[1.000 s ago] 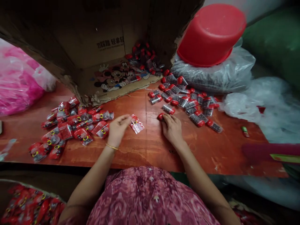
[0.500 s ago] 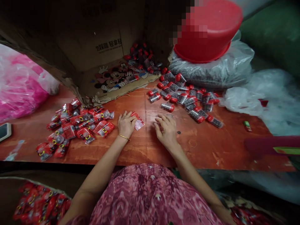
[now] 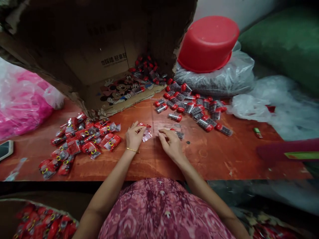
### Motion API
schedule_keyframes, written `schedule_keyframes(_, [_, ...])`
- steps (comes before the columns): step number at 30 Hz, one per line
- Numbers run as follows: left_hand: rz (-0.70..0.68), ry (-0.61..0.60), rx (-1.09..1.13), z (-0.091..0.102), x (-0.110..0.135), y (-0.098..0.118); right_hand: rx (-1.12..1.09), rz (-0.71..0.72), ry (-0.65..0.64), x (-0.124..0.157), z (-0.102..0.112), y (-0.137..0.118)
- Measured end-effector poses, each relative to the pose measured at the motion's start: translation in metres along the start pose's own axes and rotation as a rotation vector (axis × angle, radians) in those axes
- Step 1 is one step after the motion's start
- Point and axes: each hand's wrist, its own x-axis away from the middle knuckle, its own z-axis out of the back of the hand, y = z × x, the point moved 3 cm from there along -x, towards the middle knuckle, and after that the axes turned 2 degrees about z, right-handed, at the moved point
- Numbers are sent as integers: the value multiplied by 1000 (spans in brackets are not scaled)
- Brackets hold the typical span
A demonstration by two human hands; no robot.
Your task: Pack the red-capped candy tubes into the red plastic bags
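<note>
Red-capped vial (image 3: 177, 133) now lies at the curled right hand (image 3: 171, 143), grip unclear, brought beside the sachet (image 3: 146, 133) pinched by the left hand (image 3: 134, 136).

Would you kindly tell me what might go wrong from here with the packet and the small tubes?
1. The left hand holds the packet by one side, so it may slip.
2. The tube by the right hand seems to lie loose on the table and might roll away.
3. The loose tubes just behind could scatter if a wrist sweeps them.
</note>
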Motion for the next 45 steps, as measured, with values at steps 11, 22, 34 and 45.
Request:
schedule_keyframes(11, [91, 15, 392, 14, 28, 28, -528, -286, 73, -19, -13, -14])
schedule_keyframes(22, [680, -224, 1182, -13, 51, 39, -344, -187, 53, 3, -12, -14])
schedule_keyframes(34, [772, -329, 1213, -11, 35, 31, 454, -74, -19, 9, 57, 57])
schedule_keyframes(45, [611, -344, 1118, -4, 39, 36, -475, -364, -115, 23, 48, -11])
